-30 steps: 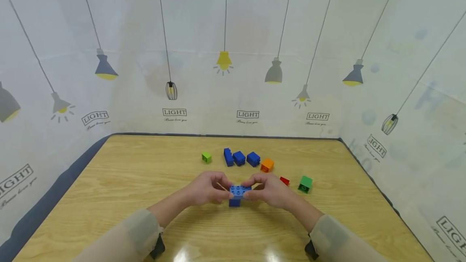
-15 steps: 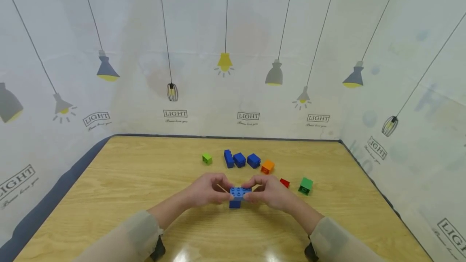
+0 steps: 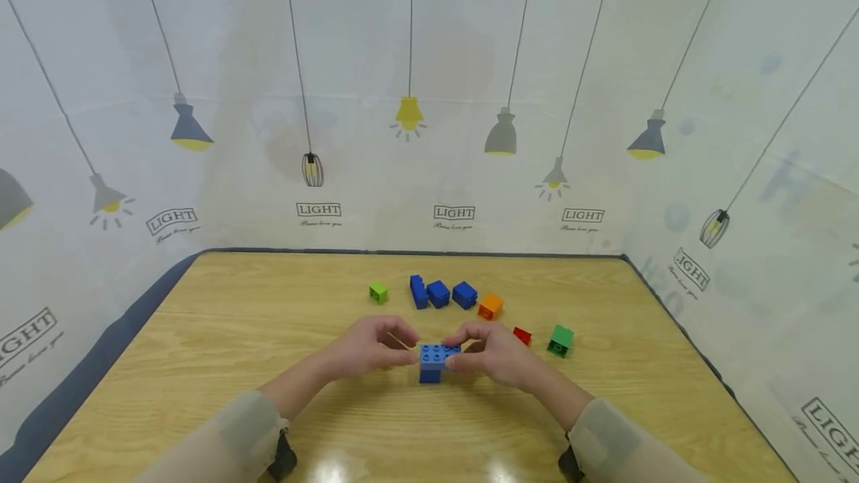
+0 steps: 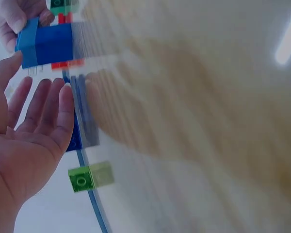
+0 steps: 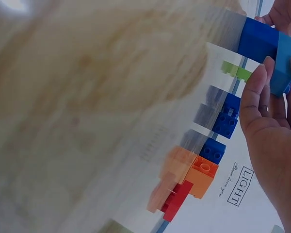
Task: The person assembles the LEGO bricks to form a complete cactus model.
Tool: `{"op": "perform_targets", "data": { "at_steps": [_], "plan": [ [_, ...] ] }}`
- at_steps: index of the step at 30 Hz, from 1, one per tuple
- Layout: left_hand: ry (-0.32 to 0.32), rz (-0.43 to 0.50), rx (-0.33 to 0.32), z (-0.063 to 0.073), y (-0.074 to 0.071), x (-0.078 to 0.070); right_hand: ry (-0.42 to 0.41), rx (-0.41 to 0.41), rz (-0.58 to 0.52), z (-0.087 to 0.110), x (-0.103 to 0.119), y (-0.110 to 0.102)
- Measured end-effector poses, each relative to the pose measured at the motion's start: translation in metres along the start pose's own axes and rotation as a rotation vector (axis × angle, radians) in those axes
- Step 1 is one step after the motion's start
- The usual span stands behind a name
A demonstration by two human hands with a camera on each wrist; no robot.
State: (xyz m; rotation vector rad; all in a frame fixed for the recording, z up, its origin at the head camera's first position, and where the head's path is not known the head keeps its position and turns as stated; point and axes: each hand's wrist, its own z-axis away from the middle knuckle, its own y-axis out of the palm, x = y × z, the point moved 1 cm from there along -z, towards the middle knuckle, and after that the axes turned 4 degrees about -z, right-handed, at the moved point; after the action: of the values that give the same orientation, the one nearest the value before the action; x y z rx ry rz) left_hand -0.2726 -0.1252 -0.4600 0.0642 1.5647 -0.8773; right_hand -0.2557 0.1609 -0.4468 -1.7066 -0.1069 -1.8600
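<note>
Likely light and stiff, the top brick [image 3: 432, 358] suits a side grip: the right hand [image 3: 496, 355] pinches it, the left hand [image 3: 365, 349], fingers relaxed, grips nothing.

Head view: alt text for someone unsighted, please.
A person's right hand pinches a light blue studded brick atop a darker blue brick; the left hand hovers beside it. Farther back on the wood-grain table: lime brick, three blue bricks, orange brick, red brick, green brick.
</note>
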Motion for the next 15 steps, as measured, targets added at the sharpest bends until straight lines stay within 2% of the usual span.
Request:
{"op": "perform_targets", "data": {
  "at_steps": [4, 9, 15],
  "plan": [
    [-0.034, -0.06, -0.089, 0.0, -0.016, 0.009, 0.005, 0.002, 0.012, -0.001, 0.0, -0.001],
    [-0.104, -0.065, -0.212, -0.001, -0.036, 0.018, 0.004, 0.004, 0.009, -0.001, 0.0, -0.001],
    [-0.145, -0.076, -0.303, -0.01, -0.052, 0.025, 0.004, 0.008, -0.003, -0.001, 0.0, -0.001]
  ]
}}
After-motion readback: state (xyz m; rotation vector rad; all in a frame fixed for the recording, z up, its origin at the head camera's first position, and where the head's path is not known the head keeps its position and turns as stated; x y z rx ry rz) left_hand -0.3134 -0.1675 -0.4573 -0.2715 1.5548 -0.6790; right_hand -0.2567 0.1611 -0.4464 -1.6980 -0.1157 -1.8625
